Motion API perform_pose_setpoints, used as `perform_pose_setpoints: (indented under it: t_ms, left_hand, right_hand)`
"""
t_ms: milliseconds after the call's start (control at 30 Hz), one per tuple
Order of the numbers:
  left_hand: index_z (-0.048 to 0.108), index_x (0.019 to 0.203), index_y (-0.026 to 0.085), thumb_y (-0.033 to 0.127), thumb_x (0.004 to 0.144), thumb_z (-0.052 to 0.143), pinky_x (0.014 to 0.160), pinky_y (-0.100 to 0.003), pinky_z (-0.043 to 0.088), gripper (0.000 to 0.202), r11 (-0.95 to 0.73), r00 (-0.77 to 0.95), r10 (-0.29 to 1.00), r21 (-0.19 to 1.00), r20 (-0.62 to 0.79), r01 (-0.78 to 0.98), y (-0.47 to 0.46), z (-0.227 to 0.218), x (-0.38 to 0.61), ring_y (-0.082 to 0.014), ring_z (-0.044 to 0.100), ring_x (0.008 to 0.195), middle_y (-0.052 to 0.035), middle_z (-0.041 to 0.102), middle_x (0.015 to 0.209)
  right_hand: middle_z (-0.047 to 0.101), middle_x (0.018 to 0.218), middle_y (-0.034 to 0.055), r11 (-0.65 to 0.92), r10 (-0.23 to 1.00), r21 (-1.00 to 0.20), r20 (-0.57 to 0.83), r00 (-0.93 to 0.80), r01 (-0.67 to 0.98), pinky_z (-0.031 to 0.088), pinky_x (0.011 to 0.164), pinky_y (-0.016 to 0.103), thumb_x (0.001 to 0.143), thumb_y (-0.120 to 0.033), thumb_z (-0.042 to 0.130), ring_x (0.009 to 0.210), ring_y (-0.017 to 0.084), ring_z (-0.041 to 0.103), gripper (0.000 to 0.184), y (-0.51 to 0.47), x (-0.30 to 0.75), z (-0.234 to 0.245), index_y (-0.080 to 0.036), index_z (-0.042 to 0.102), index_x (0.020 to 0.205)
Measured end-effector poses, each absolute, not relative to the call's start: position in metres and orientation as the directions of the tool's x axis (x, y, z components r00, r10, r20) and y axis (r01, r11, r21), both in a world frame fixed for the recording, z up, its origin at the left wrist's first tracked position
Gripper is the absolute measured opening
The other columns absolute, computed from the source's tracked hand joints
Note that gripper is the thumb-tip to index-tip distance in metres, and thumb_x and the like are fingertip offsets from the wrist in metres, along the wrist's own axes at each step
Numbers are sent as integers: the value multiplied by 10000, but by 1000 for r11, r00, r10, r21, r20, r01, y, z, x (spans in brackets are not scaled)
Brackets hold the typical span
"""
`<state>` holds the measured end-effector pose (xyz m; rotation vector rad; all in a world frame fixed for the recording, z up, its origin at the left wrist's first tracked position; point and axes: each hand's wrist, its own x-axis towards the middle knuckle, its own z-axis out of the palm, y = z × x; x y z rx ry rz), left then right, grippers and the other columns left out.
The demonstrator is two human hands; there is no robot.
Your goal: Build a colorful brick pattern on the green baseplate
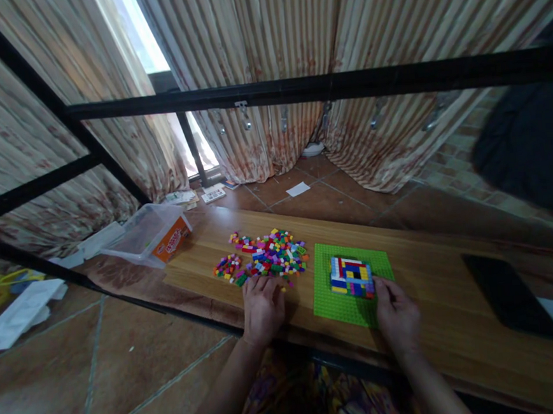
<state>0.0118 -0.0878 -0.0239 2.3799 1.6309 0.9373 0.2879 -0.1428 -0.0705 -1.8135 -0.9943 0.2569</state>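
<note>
Nearest: left hand (pixel 264 307) is down at the near edge of the loose bricks (pixel 273 255). Fingers bent, close together; can't tell if they pinch a piece. Right hand (pixel 398 312) is curled at the right side of the brick build (pixel 351 276), thumb and fingertips drawn in; can't tell if a brick sits between them, or if they touch the wall.

Risks, my read: sideways push from the right hand could pop an edge brick or skid the green baseplate (pixel 325 305), as nothing visible clamps it. Left-hand raking could scatter small parts off the near edge of the wooden tabletop (pixel 437 296). Mixed colours and sizes make a wrong pick easy.

Materials: build is a low, blocky rectangle, glossy plastic in blue, white, red and yellow, on the middle of the studded square plate. Pile is hard little blocks, multicoloured, irregular spread. Tabletop is smooth, grained. Flat black slab (pixel 508 294) lies to the right, rounded corners.

Beyond: clear plastic bin (pixel 171 239) with orange label, black rail (pixel 315 88), pleated striped curtains (pixel 263 42).
</note>
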Motion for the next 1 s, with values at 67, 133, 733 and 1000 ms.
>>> perform_pose_setpoints:
  t_ms: [67, 133, 733, 1000]
  left_hand:
    - [675, 985, 230, 164, 829, 580, 879, -428, 444, 193, -392, 198, 876, 411, 439, 823, -91, -24, -3, -261, 578, 974, -58, 703, 984]
    - [675, 987, 234, 176, 835, 575, 874, -424, 449, 191, -368, 175, 882, 406, 438, 836, -93, -24, -16, -256, 587, 963, -56, 703, 984]
    - [732, 913, 292, 225, 861, 605, 992, -478, 353, 152, -579, 464, 767, 169, 443, 797, -71, -26, -19, -251, 541, 1018, -43, 672, 1016]
    - [709, 914, 248, 217, 759, 673, 952, -464, 385, 162, -646, 568, 712, 68, 414, 760, -60, -26, -20, -258, 558, 947, -56, 670, 984]
  right_hand:
    - [739, 993, 130, -146, 730, -846, 258, 633, 513, 495, 842, 377, 891, -569, 463, 917, 268, 677, 488, -143, 289, -72, -167, 721, 990]
    - [738, 995, 130, -145, 731, -841, 264, 629, 522, 494, 835, 374, 890, -562, 469, 912, 267, 677, 481, -143, 289, -74, -166, 719, 996]
    - [730, 976, 111, -112, 732, -845, 285, 619, 522, 495, 851, 374, 892, -525, 480, 895, 246, 670, 427, -141, 286, -72, -175, 708, 983]
    - [725, 1003, 109, -70, 733, -867, 291, 615, 494, 487, 875, 377, 901, -492, 483, 928, 240, 659, 387, -139, 288, -74, -184, 704, 981]
